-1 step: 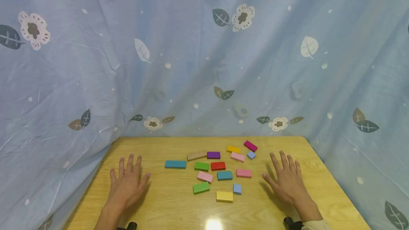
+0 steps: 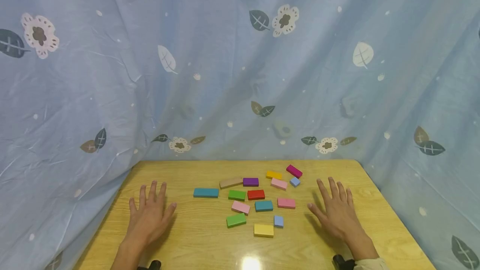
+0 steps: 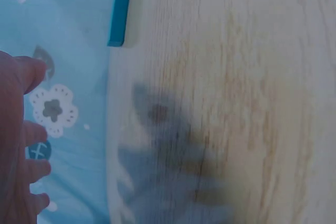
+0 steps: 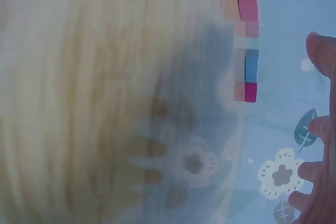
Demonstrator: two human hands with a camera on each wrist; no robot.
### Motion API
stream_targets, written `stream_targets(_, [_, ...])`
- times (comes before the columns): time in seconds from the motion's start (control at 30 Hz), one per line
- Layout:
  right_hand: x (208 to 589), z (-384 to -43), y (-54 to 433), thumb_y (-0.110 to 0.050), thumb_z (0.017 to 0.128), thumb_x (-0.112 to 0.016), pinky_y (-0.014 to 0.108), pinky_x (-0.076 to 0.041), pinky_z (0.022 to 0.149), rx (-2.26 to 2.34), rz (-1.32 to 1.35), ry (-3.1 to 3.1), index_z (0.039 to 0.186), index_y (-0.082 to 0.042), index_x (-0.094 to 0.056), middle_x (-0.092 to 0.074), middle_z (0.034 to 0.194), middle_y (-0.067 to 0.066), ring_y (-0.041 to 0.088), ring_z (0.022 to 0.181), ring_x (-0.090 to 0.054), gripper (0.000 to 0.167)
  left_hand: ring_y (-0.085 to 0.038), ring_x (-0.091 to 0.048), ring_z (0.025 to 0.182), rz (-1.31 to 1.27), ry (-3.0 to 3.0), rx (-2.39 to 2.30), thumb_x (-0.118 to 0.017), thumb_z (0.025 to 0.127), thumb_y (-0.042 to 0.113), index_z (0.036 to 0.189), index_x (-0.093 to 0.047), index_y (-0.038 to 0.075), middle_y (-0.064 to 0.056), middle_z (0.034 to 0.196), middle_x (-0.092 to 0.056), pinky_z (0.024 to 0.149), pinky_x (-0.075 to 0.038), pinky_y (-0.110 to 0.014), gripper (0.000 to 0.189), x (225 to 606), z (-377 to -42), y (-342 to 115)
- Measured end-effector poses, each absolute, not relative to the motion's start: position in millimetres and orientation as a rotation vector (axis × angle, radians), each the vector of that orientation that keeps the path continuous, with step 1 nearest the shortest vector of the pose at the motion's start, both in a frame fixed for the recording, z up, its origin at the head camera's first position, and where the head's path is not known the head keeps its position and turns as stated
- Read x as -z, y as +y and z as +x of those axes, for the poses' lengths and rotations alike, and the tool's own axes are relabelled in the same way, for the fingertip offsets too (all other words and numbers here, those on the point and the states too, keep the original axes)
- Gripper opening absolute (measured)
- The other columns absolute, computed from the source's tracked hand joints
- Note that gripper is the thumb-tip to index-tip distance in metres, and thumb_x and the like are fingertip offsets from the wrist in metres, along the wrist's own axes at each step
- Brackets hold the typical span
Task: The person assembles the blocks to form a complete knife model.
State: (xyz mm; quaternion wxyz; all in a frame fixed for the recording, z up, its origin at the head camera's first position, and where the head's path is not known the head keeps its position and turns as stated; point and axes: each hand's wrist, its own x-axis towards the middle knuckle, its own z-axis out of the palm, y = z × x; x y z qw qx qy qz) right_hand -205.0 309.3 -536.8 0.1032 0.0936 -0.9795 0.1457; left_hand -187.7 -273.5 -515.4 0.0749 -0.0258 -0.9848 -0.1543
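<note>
My left hand (image 2: 148, 216) is held over the left side of the table, fingers spread, holding nothing. The long blue block (image 2: 206, 193) is the nearest to it, some way to its right. On the other side, my right hand (image 2: 337, 211) has its fingers spread too and touches no block; closest to it is a deep pink block (image 2: 286, 203). Between the hands lie scattered blocks, among them a red one (image 2: 256, 195), a purple one (image 2: 251, 182), a yellow one (image 2: 263, 231) and a magenta one (image 2: 294, 171). Both wrist views show hand shadows on the wood.
The light wooden table (image 2: 180, 245) reflects a bright lamp spot near its front. A blue curtain (image 2: 225, 74) with flowers and leaves hangs behind it and along both sides. An orange block (image 2: 274, 175) and a bare-wood block (image 2: 231, 182) lie towards the back.
</note>
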Motion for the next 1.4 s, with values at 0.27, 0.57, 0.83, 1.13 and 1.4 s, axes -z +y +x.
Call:
stream_targets(0.27, [526, -209, 303, -0.047, 0.107, -0.068, 0.084, -0.023, 0.122, -0.600, 0.373, -2.750, 0.171, -0.008, -0.035, -0.025, 0.174, 0.035, 0.063, 0.156, -0.026, 0.082, -0.065, -0.020, 0.158, -0.123, -2.884, 0.500, -0.059, 0.113, 0.044, 0.170, -0.030, -0.002, -0.036, 0.173, -0.026, 0.119, -0.017, -0.089, 0.079, 509, -191, -281])
stream_targets(0.57, [488, -232, 269, -0.035, 0.106, -0.075, 0.081, -0.044, 0.113, -0.851, 0.523, -2.630, 0.169, -0.014, -0.043, -0.042, 0.172, 0.022, 0.053, 0.154, -0.043, 0.073, -0.060, -0.052, 0.141, -0.209, -2.604, 0.819, -0.074, 0.106, 0.028, 0.164, -0.040, -0.005, -0.035, 0.163, -0.047, 0.110, -0.046, -0.079, 0.075, 483, -201, -294])
stream_targets(0.83, [465, -271, 217, -0.026, 0.099, -0.084, 0.069, -0.054, 0.113, -1.066, 0.731, -2.506, 0.158, -0.011, -0.058, -0.062, 0.158, 0.016, 0.045, 0.141, -0.062, 0.066, -0.020, -0.073, 0.126, -0.232, -2.383, 1.116, -0.092, 0.092, 0.021, 0.153, -0.065, 0.011, -0.015, 0.147, -0.071, 0.109, -0.058, -0.023, 0.068, 481, -225, -291])
stream_targets(1.13, [475, -310, 166, -0.025, 0.098, -0.085, 0.059, -0.058, 0.112, -1.391, 0.788, -2.539, 0.151, -0.017, -0.068, -0.071, 0.148, 0.010, 0.039, 0.135, -0.069, 0.056, 0.005, -0.070, 0.121, -0.217, -2.318, 1.596, -0.090, 0.093, 0.015, 0.142, -0.072, 0.003, -0.021, 0.143, -0.072, 0.101, -0.057, -0.011, 0.053, 495, -252, -282])
stream_targets(1.4, [498, -337, 128, -0.014, 0.097, -0.085, 0.053, -0.060, 0.112, -1.477, 0.885, -2.604, 0.143, -0.010, -0.073, -0.075, 0.141, 0.014, 0.037, 0.128, -0.073, 0.048, -0.042, -0.063, 0.142, -0.154, -2.448, 1.733, -0.086, 0.097, 0.016, 0.146, -0.069, 0.002, -0.019, 0.148, -0.070, 0.107, -0.059, -0.021, 0.054, 521, -263, -269])
